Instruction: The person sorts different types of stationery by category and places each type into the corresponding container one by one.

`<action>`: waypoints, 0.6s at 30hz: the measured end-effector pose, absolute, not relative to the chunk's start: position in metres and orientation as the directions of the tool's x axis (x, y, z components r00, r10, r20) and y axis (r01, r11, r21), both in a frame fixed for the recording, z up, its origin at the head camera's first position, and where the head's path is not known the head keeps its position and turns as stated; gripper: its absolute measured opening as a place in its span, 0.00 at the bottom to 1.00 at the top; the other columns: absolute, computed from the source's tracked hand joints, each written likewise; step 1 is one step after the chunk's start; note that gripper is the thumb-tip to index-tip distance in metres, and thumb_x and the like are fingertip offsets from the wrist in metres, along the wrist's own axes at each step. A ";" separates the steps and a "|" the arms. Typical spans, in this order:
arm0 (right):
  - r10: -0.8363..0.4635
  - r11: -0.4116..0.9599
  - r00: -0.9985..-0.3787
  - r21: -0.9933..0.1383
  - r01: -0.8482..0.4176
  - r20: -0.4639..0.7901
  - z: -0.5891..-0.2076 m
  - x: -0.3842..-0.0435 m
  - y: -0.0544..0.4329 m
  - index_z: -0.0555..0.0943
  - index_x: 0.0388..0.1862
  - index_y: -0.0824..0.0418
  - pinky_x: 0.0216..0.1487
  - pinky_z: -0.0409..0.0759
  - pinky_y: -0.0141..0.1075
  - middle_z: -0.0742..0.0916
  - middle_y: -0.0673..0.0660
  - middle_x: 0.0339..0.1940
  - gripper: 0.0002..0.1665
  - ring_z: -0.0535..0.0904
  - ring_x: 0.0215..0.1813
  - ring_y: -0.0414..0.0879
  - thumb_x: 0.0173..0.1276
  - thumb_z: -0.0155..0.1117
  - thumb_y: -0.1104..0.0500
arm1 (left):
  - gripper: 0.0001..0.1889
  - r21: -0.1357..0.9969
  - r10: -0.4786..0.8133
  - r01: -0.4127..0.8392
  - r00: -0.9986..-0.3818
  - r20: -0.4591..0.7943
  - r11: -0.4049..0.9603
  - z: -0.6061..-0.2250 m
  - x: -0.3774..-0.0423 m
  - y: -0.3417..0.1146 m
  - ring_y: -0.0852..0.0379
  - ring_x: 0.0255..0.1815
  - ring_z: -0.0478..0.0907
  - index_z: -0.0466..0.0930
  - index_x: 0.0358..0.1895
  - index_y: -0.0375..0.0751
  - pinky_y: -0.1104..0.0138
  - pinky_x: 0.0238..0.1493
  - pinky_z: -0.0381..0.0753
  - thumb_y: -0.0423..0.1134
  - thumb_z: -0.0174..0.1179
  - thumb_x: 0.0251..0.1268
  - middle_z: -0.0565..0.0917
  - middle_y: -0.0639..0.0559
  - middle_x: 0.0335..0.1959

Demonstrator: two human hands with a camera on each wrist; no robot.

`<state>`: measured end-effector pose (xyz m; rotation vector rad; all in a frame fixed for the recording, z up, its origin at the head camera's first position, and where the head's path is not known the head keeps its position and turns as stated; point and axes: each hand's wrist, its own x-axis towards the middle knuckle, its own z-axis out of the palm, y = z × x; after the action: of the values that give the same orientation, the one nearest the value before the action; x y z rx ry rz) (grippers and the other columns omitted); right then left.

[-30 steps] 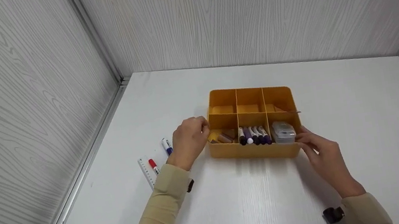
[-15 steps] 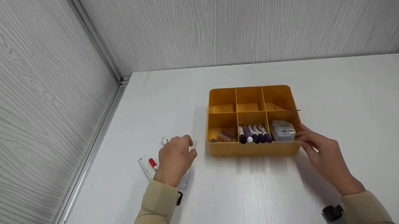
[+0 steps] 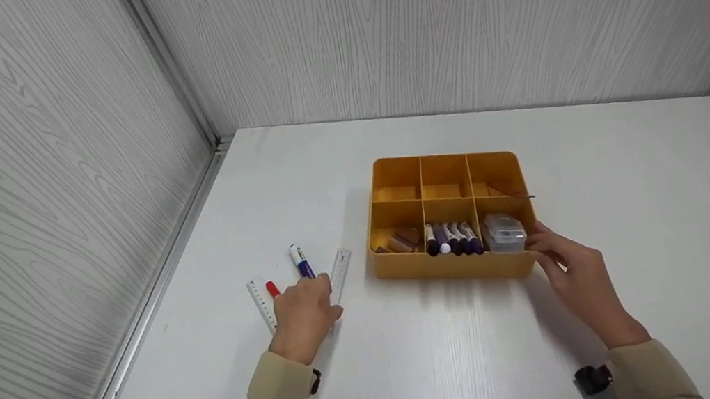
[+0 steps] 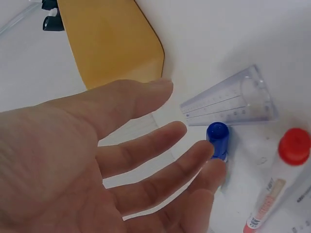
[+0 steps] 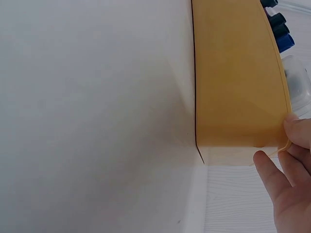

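Observation:
My left hand hovers over the table at the left, fingers loosely spread with nothing held, as the left wrist view shows. Close to its fingers lie a blue-and-white marker, a clear ruler and a red-capped marker. A second ruler is partly hidden by the hand. At the front right corner of a yellow divided box, my right hand pinches the rim between thumb and fingers, seen also in the right wrist view.
Inside the box, the front compartments hold small blocks, several dark-capped markers and a clear plastic case. A thin pointed item sticks out over the right rim. Panels wall the table's back and left.
My left hand has moved from the box's left side down and left to the loose rulers and markers, uncovering a clear ruler. My right hand stays at the box corner.

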<state>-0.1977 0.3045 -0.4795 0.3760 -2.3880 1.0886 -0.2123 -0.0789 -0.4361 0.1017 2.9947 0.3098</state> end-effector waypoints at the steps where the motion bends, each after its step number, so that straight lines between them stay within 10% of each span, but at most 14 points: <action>1: -0.046 0.645 -0.845 -0.630 -0.432 0.533 -0.480 -0.198 0.305 0.84 0.39 0.66 0.55 0.72 0.16 0.89 0.61 0.48 0.10 0.77 0.66 0.57 0.61 0.66 0.76 | 0.18 0.201 0.079 0.053 -0.989 -0.123 0.978 -0.437 -0.211 -0.079 0.51 0.25 0.76 0.81 0.48 0.37 0.61 0.30 0.76 0.42 0.72 0.58 0.85 0.44 0.33; 18: -0.044 0.638 -0.861 -0.649 -0.415 0.507 -0.482 -0.198 0.307 0.84 0.42 0.65 0.54 0.72 0.16 0.89 0.60 0.49 0.11 0.76 0.68 0.56 0.62 0.65 0.75 | 0.22 0.138 0.071 0.065 -0.997 -0.039 0.988 -0.457 -0.198 -0.073 0.48 0.27 0.79 0.79 0.48 0.33 0.55 0.30 0.80 0.38 0.75 0.52 0.85 0.39 0.33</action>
<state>-0.1977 0.3065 -0.4815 0.3610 -2.4100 1.1143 -0.1978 -0.0726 -0.4569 0.1062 3.0882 0.2122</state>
